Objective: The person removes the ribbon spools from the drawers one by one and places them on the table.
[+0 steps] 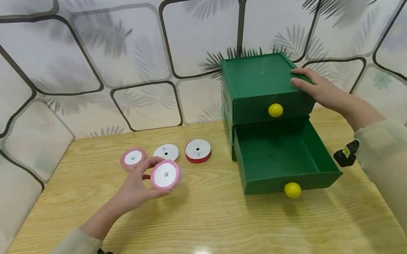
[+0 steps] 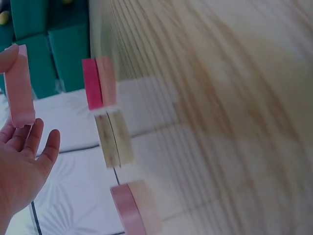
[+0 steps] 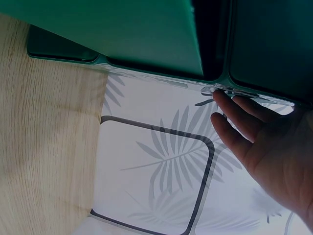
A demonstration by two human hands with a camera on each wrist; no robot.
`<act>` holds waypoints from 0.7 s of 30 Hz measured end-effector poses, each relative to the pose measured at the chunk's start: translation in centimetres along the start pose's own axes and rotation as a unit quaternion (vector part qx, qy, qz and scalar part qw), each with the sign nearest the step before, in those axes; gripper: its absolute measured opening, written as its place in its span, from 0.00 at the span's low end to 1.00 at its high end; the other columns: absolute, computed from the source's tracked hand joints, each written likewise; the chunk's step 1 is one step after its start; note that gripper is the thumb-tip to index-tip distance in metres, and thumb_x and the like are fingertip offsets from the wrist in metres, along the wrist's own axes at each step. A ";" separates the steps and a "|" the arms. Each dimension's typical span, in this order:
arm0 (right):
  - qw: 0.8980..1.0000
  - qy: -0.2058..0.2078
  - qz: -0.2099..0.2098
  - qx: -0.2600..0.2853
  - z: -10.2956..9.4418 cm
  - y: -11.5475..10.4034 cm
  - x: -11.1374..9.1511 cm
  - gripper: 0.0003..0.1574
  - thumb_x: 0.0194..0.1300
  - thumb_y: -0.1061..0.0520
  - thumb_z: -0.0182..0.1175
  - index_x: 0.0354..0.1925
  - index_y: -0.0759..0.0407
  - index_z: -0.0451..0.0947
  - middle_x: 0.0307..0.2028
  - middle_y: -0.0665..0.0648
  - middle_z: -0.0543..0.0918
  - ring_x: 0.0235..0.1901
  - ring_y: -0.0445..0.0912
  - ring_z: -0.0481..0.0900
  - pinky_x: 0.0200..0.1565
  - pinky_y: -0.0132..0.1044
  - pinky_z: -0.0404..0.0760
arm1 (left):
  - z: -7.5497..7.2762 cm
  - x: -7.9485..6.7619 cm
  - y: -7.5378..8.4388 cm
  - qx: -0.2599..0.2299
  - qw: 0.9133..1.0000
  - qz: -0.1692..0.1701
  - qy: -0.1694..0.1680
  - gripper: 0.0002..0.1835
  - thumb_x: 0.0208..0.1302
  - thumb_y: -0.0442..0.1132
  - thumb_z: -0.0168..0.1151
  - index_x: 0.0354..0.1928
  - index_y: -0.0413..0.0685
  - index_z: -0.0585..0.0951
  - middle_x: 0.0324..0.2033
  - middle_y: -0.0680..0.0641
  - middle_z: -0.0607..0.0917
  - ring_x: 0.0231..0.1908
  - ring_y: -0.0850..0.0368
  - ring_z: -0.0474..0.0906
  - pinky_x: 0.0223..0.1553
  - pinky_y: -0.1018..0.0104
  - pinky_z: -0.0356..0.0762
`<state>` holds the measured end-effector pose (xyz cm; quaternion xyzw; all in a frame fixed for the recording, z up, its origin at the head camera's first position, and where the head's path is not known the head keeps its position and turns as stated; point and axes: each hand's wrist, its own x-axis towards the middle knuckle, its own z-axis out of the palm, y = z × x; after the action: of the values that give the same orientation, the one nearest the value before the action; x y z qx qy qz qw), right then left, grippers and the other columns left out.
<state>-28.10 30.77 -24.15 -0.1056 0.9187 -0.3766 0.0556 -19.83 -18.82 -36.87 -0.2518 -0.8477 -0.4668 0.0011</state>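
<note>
My left hand (image 1: 135, 189) pinches a pink ribbon spool (image 1: 165, 175) with a white face, held above the table between thumb and fingers. In the left wrist view the spool's pale pink edge (image 2: 20, 90) shows upright. Behind it lie another pink ribbon spool (image 1: 133, 158), a white-faced spool (image 1: 167, 151) with a pale edge, and a red ribbon spool (image 1: 198, 150). My right hand (image 1: 322, 88) rests on the top right edge of a green two-drawer cabinet (image 1: 259, 75). Its lower drawer (image 1: 277, 160) is pulled out, with nothing seen inside; the upper drawer (image 1: 250, 110) is closed.
Yellow round knobs stick out from the upper drawer (image 1: 275, 110) and the lower drawer (image 1: 293, 190). The wooden table (image 1: 220, 238) reaches back to a patterned wall covering (image 1: 205, 34). Small black devices sit at both wrists.
</note>
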 end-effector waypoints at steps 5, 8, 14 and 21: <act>1.000 0.001 -0.001 -0.002 0.1 0.0 -0.1 0.44 0.76 0.36 0.37 0.77 0.54 0.36 0.75 0.65 0.31 0.72 0.67 0.34 0.63 0.69 0.42 | -1.4 -1.0 -1.3 0.026 1.000 -0.010 0.000 0.39 0.45 0.35 0.80 0.60 0.36 0.72 0.56 0.39 0.76 0.53 0.47 0.71 0.50 0.47 0.73; 1.000 0.002 -0.001 0.000 0.1 0.0 -0.1 0.44 0.76 0.36 0.37 0.77 0.54 0.35 0.75 0.65 0.31 0.71 0.67 0.34 0.63 0.69 0.43 | -2.3 -1.4 -2.1 0.041 0.999 -0.020 0.000 0.39 0.46 0.35 0.79 0.61 0.34 0.71 0.57 0.38 0.76 0.53 0.46 0.71 0.49 0.47 0.73; 1.000 0.004 -0.001 0.000 0.1 -0.1 -0.1 0.44 0.76 0.36 0.37 0.77 0.54 0.36 0.75 0.65 0.31 0.72 0.66 0.34 0.63 0.69 0.42 | -3.8 -2.1 -3.3 0.057 0.997 -0.047 -0.004 0.39 0.46 0.36 0.79 0.61 0.32 0.71 0.56 0.36 0.76 0.52 0.45 0.72 0.49 0.48 0.74; 1.000 0.004 -0.001 0.002 0.1 -0.2 -0.2 0.45 0.76 0.36 0.37 0.77 0.54 0.36 0.75 0.64 0.30 0.72 0.66 0.33 0.64 0.69 0.42 | -5.3 -2.8 -4.2 0.055 0.997 -0.059 -0.020 0.38 0.50 0.37 0.77 0.62 0.33 0.70 0.57 0.36 0.75 0.53 0.44 0.70 0.48 0.46 0.74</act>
<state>-27.86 30.57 -24.04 -0.1046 0.9182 -0.3785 0.0519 -20.41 -26.06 -37.81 -0.2101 -0.8854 -0.4136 -0.0300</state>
